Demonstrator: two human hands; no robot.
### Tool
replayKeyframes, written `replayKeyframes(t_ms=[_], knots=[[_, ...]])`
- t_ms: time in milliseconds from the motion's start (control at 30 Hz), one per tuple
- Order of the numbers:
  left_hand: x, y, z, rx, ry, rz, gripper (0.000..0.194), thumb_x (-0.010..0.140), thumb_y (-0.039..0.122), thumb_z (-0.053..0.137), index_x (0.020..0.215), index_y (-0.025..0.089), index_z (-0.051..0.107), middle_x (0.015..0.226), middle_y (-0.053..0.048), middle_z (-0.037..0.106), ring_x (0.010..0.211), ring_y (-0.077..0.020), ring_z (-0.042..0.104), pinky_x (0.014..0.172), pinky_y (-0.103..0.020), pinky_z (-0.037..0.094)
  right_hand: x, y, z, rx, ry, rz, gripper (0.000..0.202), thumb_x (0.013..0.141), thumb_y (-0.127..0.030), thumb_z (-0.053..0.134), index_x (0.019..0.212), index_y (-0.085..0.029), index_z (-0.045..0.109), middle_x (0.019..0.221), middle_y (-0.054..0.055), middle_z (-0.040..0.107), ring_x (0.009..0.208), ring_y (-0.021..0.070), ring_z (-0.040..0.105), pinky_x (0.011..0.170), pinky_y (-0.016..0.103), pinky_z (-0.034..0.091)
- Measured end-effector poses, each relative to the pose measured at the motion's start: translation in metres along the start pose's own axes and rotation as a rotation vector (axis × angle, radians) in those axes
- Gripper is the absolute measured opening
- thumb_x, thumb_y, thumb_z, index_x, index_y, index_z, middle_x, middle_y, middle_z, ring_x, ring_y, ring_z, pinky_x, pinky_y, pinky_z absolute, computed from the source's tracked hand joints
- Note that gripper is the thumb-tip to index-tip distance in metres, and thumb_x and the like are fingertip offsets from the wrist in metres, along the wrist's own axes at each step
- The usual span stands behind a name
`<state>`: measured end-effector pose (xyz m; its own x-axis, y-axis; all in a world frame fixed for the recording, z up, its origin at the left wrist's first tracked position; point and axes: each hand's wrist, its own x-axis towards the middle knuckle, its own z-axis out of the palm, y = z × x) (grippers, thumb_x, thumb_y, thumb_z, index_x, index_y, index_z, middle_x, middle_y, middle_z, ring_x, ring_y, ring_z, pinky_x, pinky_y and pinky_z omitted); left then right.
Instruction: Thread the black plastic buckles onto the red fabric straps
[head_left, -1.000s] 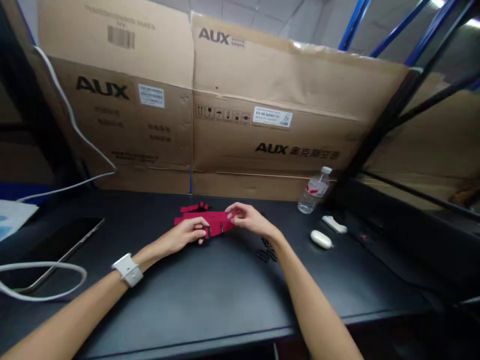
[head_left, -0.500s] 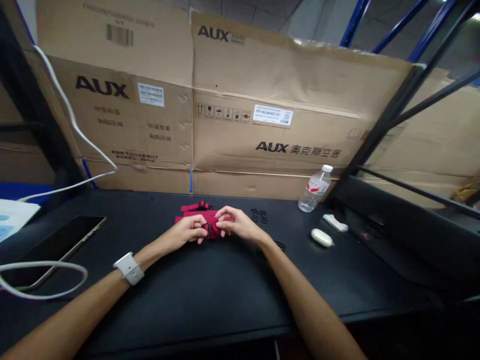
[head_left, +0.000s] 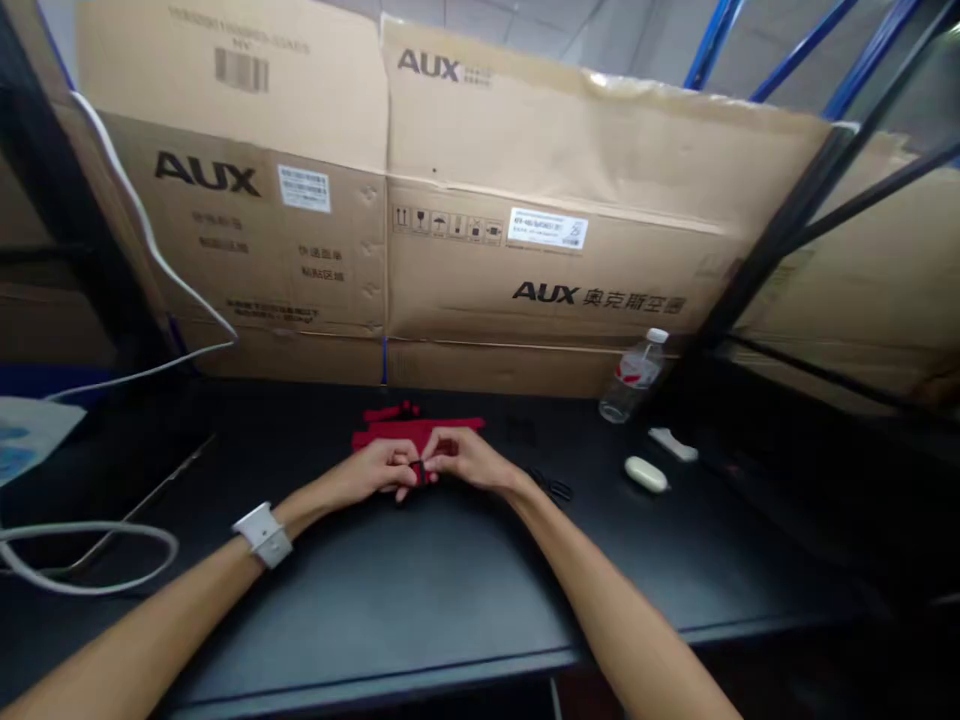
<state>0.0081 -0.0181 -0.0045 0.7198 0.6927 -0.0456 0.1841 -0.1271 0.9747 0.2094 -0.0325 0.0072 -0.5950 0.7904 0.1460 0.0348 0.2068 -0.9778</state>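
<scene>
Near the middle of the black table, my left hand (head_left: 381,468) is closed in a pinch on a small black buckle (head_left: 418,473). Close against it, my right hand (head_left: 466,458) pinches at the buckle's right side, where a bit of red strap shows; the fingers partly hide what they grip. Behind both hands lies red strap material (head_left: 461,424), flat on the table. A shorter red strap piece (head_left: 382,412) with dark parts is just beyond it. A white watch band circles my left wrist.
Dark scissor-like handles (head_left: 556,488) lie by my right wrist. Farther right are a water bottle (head_left: 634,378), a white oval case (head_left: 646,475) and a white piece (head_left: 673,444). A white cable (head_left: 169,548) loops at left. Cardboard (head_left: 525,250) walls the back.
Both hands have come closer together and slightly toward me with the buckle. My right fingertips now touch at the buckle, and more of the red material behind is uncovered.
</scene>
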Motion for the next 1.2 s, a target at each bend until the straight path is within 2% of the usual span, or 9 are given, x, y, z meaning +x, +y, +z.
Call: replayKeyframes(t_ms=[167, 233, 400, 600, 733, 867, 967, 1067, 1200], knots=[[-0.005, 0.011, -0.002, 0.094, 0.051, 0.056, 0.018, 0.077, 0.030, 0.059, 0.087, 0.015, 0.064, 0.058, 0.001, 0.062, 0.046, -0.0088, 0.040, 0.046, -0.021, 0.023, 0.002, -0.002, 0.005, -0.026, 0.084, -0.054, 0.023, 0.075, -0.032, 0.070, 0.085, -0.017, 0.055, 0.074, -0.001, 0.059, 0.069, 0.0122, 0.057, 0.067, 0.026, 0.046], [-0.007, 0.017, -0.003, 0.113, 0.055, 0.072, 0.023, 0.080, 0.033, 0.058, 0.092, 0.015, 0.065, 0.063, -0.001, 0.064, 0.047, -0.0092, 0.041, 0.047, -0.021, 0.024, 0.001, -0.005, 0.003, -0.045, 0.090, -0.078, 0.020, 0.081, -0.032, 0.065, 0.092, -0.018, 0.056, 0.077, -0.001, 0.058, 0.070, 0.0120, 0.057, 0.070, 0.028, 0.047], [-0.010, 0.024, -0.005, 0.137, 0.030, 0.088, 0.031, 0.084, 0.039, 0.055, 0.100, 0.015, 0.066, 0.072, -0.003, 0.067, 0.056, -0.0116, 0.048, 0.052, -0.022, 0.032, -0.006, -0.015, -0.004, -0.198, 0.021, -0.154, 0.019, 0.087, -0.033, 0.058, 0.101, -0.020, 0.062, 0.108, 0.004, 0.052, 0.076, 0.0101, 0.057, 0.075, 0.027, 0.049], [-0.006, 0.016, -0.002, 0.084, -0.027, 0.171, 0.020, 0.082, 0.036, 0.059, 0.086, 0.017, 0.059, 0.078, -0.001, 0.064, 0.077, -0.0166, 0.059, 0.076, -0.028, 0.044, -0.006, -0.016, 0.000, -0.367, 0.007, -0.217, 0.001, 0.082, -0.019, 0.063, 0.083, -0.018, 0.063, 0.103, 0.003, 0.050, 0.081, 0.0114, 0.055, 0.079, 0.027, 0.047], [-0.007, 0.017, -0.001, 0.202, 0.014, 0.181, 0.020, 0.086, 0.036, 0.054, 0.089, 0.017, 0.059, 0.073, 0.000, 0.062, 0.074, -0.0161, 0.058, 0.075, -0.026, 0.042, -0.004, -0.014, 0.000, -0.245, 0.000, -0.181, 0.005, 0.083, -0.023, 0.062, 0.081, -0.018, 0.060, 0.103, 0.004, 0.053, 0.082, 0.0129, 0.056, 0.080, 0.029, 0.046], [-0.007, 0.015, -0.006, 0.322, 0.161, 0.179, 0.021, 0.086, 0.036, 0.053, 0.083, 0.016, 0.059, 0.064, 0.002, 0.059, 0.065, -0.0142, 0.054, 0.065, -0.024, 0.039, -0.005, -0.022, -0.006, -0.108, 0.068, -0.199, 0.018, 0.081, -0.033, 0.065, 0.080, -0.018, 0.056, 0.102, 0.005, 0.059, 0.097, 0.0172, 0.056, 0.089, 0.032, 0.042], [-0.005, 0.010, -0.012, 0.266, 0.201, 0.166, 0.021, 0.084, 0.036, 0.054, 0.077, 0.016, 0.056, 0.060, 0.003, 0.058, 0.060, -0.0133, 0.052, 0.061, -0.023, 0.037, -0.006, -0.027, -0.009, 0.013, 0.136, -0.168, 0.021, 0.083, -0.038, 0.062, 0.088, -0.020, 0.051, 0.087, 0.002, 0.062, 0.076, 0.0132, 0.059, 0.073, 0.027, 0.046], [-0.002, 0.006, -0.013, 0.177, 0.197, 0.157, 0.018, 0.081, 0.033, 0.057, 0.075, 0.016, 0.054, 0.057, 0.004, 0.056, 0.055, -0.0117, 0.050, 0.057, -0.022, 0.036, -0.004, -0.025, -0.007, 0.014, 0.171, -0.120, 0.026, 0.083, -0.042, 0.061, 0.092, -0.021, 0.049, 0.067, -0.004, 0.057, 0.054, 0.0092, 0.052, 0.056, 0.022, 0.041], [-0.001, 0.006, -0.010, 0.126, 0.210, 0.154, 0.021, 0.078, 0.034, 0.061, 0.071, 0.017, 0.051, 0.055, 0.006, 0.051, 0.049, -0.0092, 0.046, 0.050, -0.020, 0.032, 0.001, -0.014, 0.004, -0.070, 0.269, -0.085, 0.032, 0.076, -0.042, 0.068, 0.087, -0.019, 0.049, 0.063, -0.005, 0.056, 0.050, 0.0090, 0.052, 0.050, 0.020, 0.040]])
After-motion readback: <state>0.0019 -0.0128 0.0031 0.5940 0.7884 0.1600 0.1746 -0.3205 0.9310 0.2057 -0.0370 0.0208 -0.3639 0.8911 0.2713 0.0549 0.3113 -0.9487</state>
